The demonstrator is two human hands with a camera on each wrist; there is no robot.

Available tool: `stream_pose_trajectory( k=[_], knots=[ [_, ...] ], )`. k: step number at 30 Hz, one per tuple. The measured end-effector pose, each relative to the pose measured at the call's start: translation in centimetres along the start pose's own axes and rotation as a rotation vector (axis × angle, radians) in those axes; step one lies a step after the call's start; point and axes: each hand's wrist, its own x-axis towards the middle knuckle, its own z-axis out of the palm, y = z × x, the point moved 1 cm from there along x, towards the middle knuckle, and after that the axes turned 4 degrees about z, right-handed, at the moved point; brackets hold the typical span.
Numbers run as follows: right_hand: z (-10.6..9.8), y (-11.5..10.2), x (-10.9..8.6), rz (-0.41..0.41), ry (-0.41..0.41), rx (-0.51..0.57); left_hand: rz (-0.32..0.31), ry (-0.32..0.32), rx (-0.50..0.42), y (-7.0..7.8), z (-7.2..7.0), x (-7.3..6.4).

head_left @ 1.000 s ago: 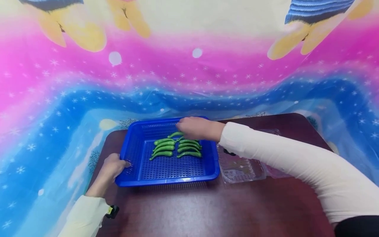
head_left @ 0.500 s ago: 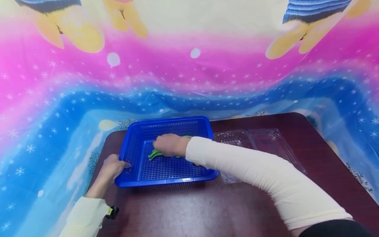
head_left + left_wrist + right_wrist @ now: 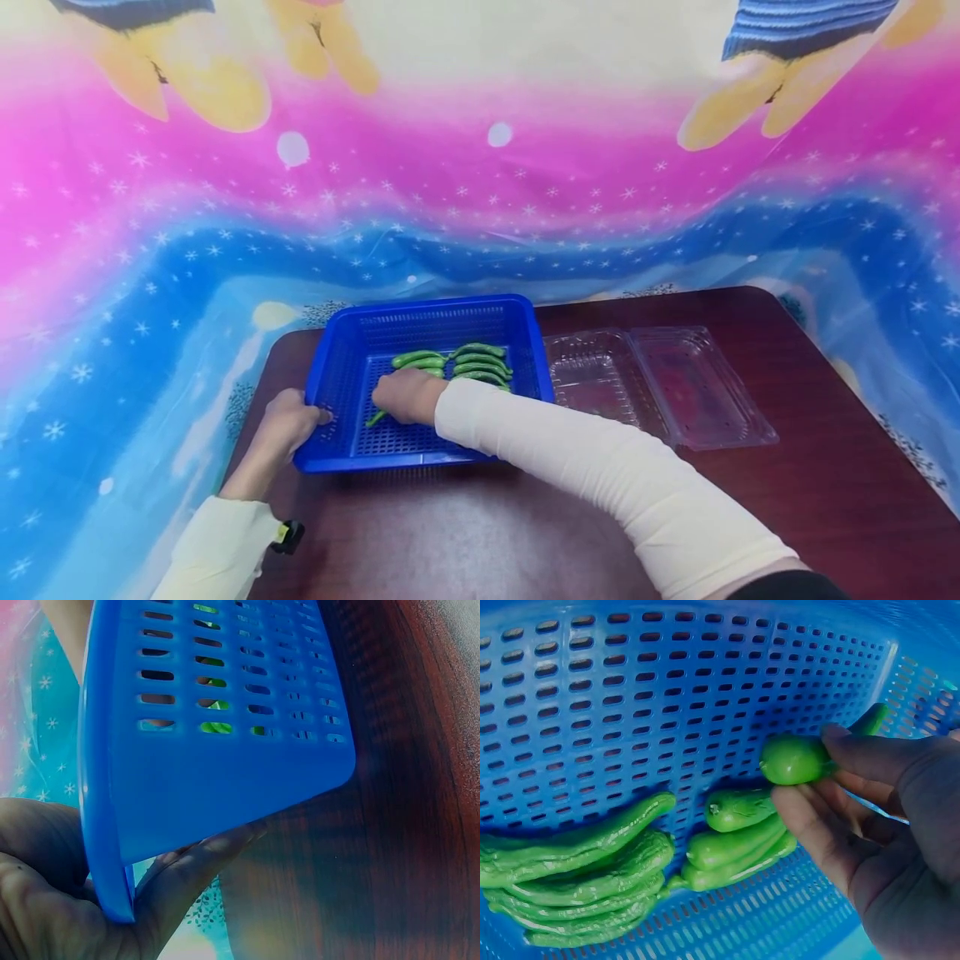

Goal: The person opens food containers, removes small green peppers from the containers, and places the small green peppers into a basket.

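Observation:
In the head view, the blue plastic basket (image 3: 427,459) stands on the table with its left end gripped by my left hand (image 3: 287,419). The left wrist view shows that hand (image 3: 82,900) wrapped about the rim at a corner, thumb against the outer wall. Inside the basket my right hand (image 3: 408,395) pinches a green chili pepper (image 3: 791,759) between thumb and fingers, close to the perforated floor. Beside it lies one stack of green peppers (image 3: 418,360); a second stack of wrinkled green peppers (image 3: 480,360) lies to the right. My hand partly covers the left stack.
Right of the basket, a clear plastic box (image 3: 596,379) lies unfolded with its lid (image 3: 701,387) on the dark wooden table (image 3: 465,533). A patterned curtain (image 3: 465,183) hangs behind the table. My right sleeve crosses over the basket's near right corner.
My right hand has moved from the basket's back toward its near left part, with a green chili pepper at its fingers. The left hand has stayed on the rim.

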Motion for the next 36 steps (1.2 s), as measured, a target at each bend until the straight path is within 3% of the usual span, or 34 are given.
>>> stream_pose_trajectory(
  k=[9, 18, 23, 30, 33, 36],
  knots=[
    [1.5, 0.6, 0.7, 0.046, -0.019, -0.050, -0.007, -0.010, -0.007, 0.0, 0.2, 0.0],
    [1.8, 1.3, 1.0, 0.067, 0.011, -0.062, -0.004, -0.010, -0.028, 0.1, 0.3, 0.0],
    [1.1, 2.7, 0.7, 0.070, 0.003, 0.031, -0.011, -0.009, -0.021, 0.1, 0.3, 0.1],
    [-1.6, 8.3, -1.9, 0.136, 0.040, 0.257, -0.015, -0.014, -0.022, 0.4, 0.3, 0.0],
    [-2.9, 12.0, -4.2, 0.179, 0.114, 0.297, -0.010, -0.038, -0.037, 0.4, 0.1, -0.1],
    [-3.9, 15.7, -6.8, 0.271, 0.221, 0.313, 0.006, -0.058, -0.002, 0.9, -0.3, 0.0]
  ],
)
